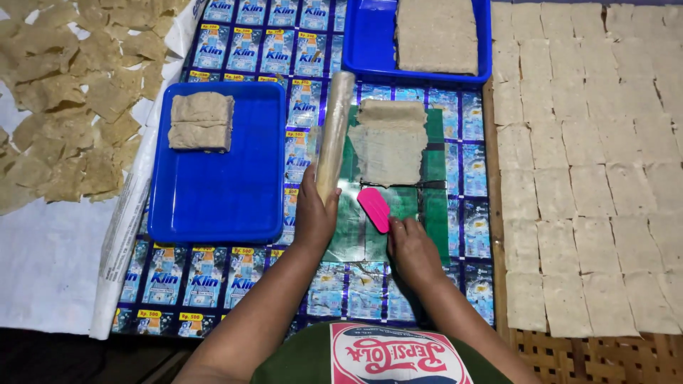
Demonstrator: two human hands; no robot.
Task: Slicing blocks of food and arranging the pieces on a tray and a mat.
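Note:
My left hand (314,213) grips the near end of a long wooden rolling pin (333,135) that points away from me. Beside the pin lies a flat beige dough sheet (388,142) on a green mat (434,206). A thin dark blade (405,184) lies across the sheet's near edge. My right hand (411,250) holds the pink handle (373,209) of that knife just below the sheet.
A blue tray (220,192) at the left holds a small stack of dough pieces (201,121). A second blue tray (370,43) at the top carries a thick dough slab (436,35). Rows of flat dough squares (590,178) cover a woven mat at the right. Irregular dried pieces (64,99) lie at the far left.

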